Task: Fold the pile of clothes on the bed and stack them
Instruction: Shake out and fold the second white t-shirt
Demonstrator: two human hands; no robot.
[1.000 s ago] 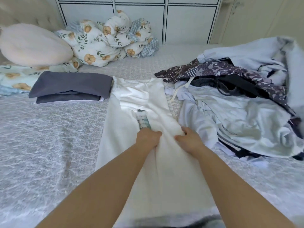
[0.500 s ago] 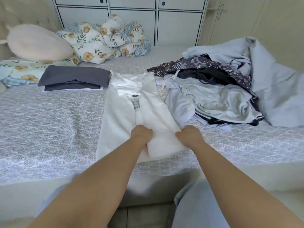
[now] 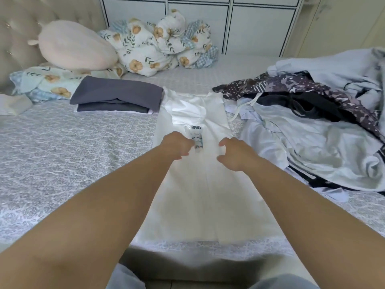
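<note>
bedroom, grey patterned bed [image 3: 62, 163] running out ahead of both hands, white cabinet doors [image 3: 208, 24] at the far wall. step in hand, as i read it: folding the white garment [image 3: 200, 195], which lies flat in a long narrow strip, sides already folded in, so the lengthwise fold looks done and the crosswise fold is not yet made. left hand [image 3: 177, 146] and right hand [image 3: 235, 153] both sit over the garment's middle, just apart from each other, with the care label [image 3: 196, 138] between them and touching the left fingers. fingers on both hands are loosely curled; neither clearly pinches cloth, so i read them as holding nothing, palms low on or just above the fabric, contact hard to confirm. garment runs from under the forearms, near hem at the bed edge, to its neck end beyond the hands. next move probably calls for taking one end with both hands and bringing it over to the other, edges kept square. folded dark grey stack [image 3: 116, 99] sits beyond and left of the left hand, likely the drop spot. unfolded pile [image 3: 312, 122] lies right of the right hand, its edge just beside the garment.
</note>
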